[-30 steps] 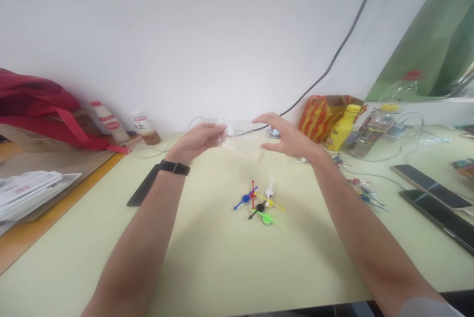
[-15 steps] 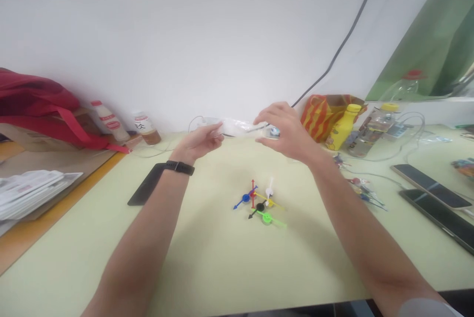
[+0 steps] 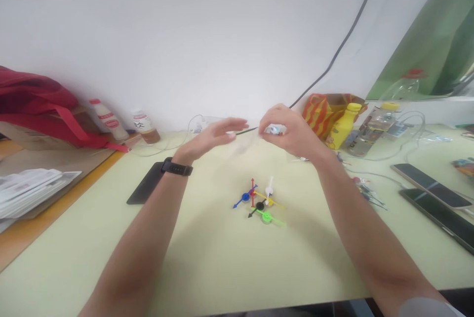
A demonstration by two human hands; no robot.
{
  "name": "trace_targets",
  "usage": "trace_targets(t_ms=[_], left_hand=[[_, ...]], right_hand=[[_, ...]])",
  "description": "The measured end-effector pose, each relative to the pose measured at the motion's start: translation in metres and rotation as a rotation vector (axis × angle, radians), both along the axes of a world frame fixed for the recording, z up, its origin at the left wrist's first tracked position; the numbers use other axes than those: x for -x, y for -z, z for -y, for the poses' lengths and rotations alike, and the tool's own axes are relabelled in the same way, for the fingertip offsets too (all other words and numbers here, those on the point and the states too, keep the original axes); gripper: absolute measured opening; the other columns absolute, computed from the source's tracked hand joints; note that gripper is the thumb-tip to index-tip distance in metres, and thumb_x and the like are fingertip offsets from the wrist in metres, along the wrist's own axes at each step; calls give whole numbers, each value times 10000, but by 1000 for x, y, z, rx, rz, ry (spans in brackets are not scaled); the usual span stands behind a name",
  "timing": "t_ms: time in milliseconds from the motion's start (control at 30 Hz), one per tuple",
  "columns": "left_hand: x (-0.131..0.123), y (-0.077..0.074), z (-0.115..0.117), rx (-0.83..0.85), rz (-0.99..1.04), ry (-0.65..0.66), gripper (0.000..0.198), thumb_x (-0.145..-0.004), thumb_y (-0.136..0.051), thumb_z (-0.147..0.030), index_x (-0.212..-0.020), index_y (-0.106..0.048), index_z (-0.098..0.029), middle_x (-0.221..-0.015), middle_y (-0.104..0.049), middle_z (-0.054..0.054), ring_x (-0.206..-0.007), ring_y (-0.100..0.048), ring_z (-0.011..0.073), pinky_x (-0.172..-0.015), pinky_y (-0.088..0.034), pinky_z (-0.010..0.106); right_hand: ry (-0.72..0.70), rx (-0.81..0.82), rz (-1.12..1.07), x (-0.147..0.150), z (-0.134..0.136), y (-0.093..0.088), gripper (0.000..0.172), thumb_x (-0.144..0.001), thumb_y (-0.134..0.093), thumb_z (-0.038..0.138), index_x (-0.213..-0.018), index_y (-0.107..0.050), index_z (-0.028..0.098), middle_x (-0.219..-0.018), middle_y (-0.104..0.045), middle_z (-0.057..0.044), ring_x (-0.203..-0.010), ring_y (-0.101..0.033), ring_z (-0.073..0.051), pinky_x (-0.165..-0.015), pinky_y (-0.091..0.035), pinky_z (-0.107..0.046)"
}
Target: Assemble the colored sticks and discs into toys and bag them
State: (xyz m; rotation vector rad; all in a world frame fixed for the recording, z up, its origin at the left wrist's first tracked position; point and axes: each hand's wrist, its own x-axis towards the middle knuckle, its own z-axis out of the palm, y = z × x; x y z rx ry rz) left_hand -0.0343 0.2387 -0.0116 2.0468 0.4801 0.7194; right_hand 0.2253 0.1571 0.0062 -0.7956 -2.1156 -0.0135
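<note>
My left hand (image 3: 213, 137), with a black band on its wrist, is raised above the pale green table (image 3: 207, 257) with its fingers stretched out toward the right. My right hand (image 3: 289, 132) is close to it, fingers curled into a pinch on a thin clear plastic bag (image 3: 244, 143) that hangs faintly between the two hands. Whether the left fingers still touch the bag is unclear. Below the hands, on the table, lies a small cluster of coloured plastic arrow pointers (image 3: 259, 203) in blue, red, yellow, white, black and green.
A black phone (image 3: 146, 189) lies by my left wrist. Two bottles (image 3: 146, 127) and a red bag (image 3: 37, 104) stand at the back left, papers (image 3: 29, 191) at the left edge. At the right are a striped bag (image 3: 322, 112), a yellow bottle (image 3: 342, 127), cables, more bagged pointers (image 3: 365, 188) and two phones (image 3: 431, 186).
My left hand has gone from a pinch on the bag to outstretched fingers. My right hand has closed into a pinch and moved nearer the left one. The pointers have not moved.
</note>
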Motion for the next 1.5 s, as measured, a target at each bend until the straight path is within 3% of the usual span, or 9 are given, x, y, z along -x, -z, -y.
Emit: trace_targets(t_ms=[133,300,433,667,1000,1133,1267,1400,1500], left_hand=[[-9,-4,12,-24,-135,176,755,-805,-833,-405,-1492,-523,-371,-1630,-417,69,-1506,-366,359,-1181,-362,513],[-16,9,10,113,-112,238,741,-856,-769,-406,-1535,-477,-351,-1478,-557,128,-1361,-526,354,-1060,-469,498],[-18,17,6,186,-57,220,705,-871,-740,-478,-1521,-503,-338,-1381,-616,131,-1266,-584,329,-1034,-475,467],[-22,20,8,295,-50,237,634,-896,-670,-608,-1451,-578,-316,-1398,-599,139,-1183,-629,304,-999,-503,427],[-26,16,17,443,-26,325,704,-904,-609,-688,-1508,-521,-337,-1481,-569,148,-1269,-599,365,-1053,-465,503],[-31,15,20,507,16,271,693,-905,-550,-745,-1475,-557,-351,-1528,-537,128,-1322,-554,387,-1043,-465,501],[-34,13,21,581,79,236,690,-926,-503,-755,-1515,-475,-397,-1539,-526,125,-1334,-544,391,-1022,-473,526],[-34,12,21,547,83,233,508,-936,-606,-650,-1356,-592,-364,-1557,-498,96,-1310,-574,351,-1043,-470,506],[-34,11,22,484,116,194,354,-914,-708,-539,-1155,-657,-284,-1452,-571,96,-1296,-581,324,-1052,-466,481]], right_hand=[[-25,55,-38,3,2,-1,76,-888,-680,206,-846,-715,259,-903,-750,-32,-980,-630,-262,-897,-485,-417],[10,97,-48,0,4,-2,96,-889,-647,213,-857,-727,254,-920,-751,-46,-951,-647,-266,-861,-503,-419],[22,147,-6,-5,6,-2,83,-874,-650,201,-847,-715,244,-890,-747,-34,-914,-653,-248,-853,-498,-398],[-20,225,-7,-4,12,-7,49,-856,-675,206,-836,-713,231,-887,-743,-24,-914,-660,-225,-856,-486,-355],[23,276,-51,-3,7,-4,75,-882,-658,254,-818,-668,217,-864,-739,-25,-857,-663,-214,-765,-482,-333],[52,264,-86,-3,5,-3,110,-895,-665,302,-831,-690,216,-872,-742,-33,-858,-660,-219,-760,-487,-344],[72,284,-118,-7,3,-3,150,-899,-684,346,-834,-708,213,-898,-747,-46,-894,-662,-231,-775,-492,-358],[-6,378,-169,-12,1,-4,185,-884,-721,387,-874,-708,203,-928,-750,-57,-917,-675,-231,-852,-504,-383],[-131,499,-204,-13,1,-4,238,-853,-766,425,-901,-702,201,-956,-751,-64,-946,-685,-235,-897,-512,-397]])
